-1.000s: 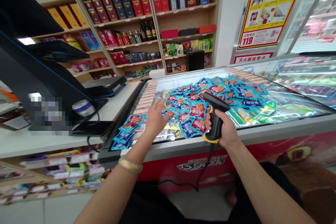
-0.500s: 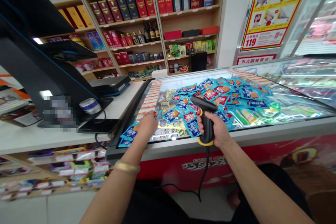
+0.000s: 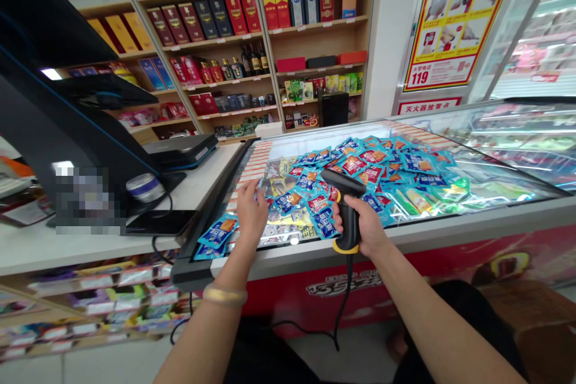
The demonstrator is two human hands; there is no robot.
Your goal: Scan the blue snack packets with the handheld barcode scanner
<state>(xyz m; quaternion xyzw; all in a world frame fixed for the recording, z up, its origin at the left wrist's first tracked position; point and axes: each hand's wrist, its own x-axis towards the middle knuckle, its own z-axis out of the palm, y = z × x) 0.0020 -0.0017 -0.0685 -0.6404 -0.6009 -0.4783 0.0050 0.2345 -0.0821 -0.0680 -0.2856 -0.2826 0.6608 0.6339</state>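
My right hand (image 3: 365, 223) is wrapped round the grip of a black and yellow barcode scanner (image 3: 347, 216), its head pointing left over the glass. My left hand (image 3: 252, 211) is closed above the glass top, with a thin bluish edge of a snack packet (image 3: 260, 185) showing at the fingertips; most of it is hidden. A heap of blue and red snack packets (image 3: 360, 163) spreads across the glass to the right. Left of my left wrist, a few blue packets (image 3: 216, 231) lie at the glass corner.
The freezer's front rim (image 3: 405, 243) runs below the packets. At left, a white counter (image 3: 198, 183) carries a dark monitor stand, a scale (image 3: 180, 150), a round tin (image 3: 144, 187) and a phone-like black slab (image 3: 162, 223). The scanner cable (image 3: 345, 300) hangs down in front.
My left hand has lifted slightly and turned, so the packet in it now shows only as an edge. The view has shifted a little; the scanner stays in my right hand.
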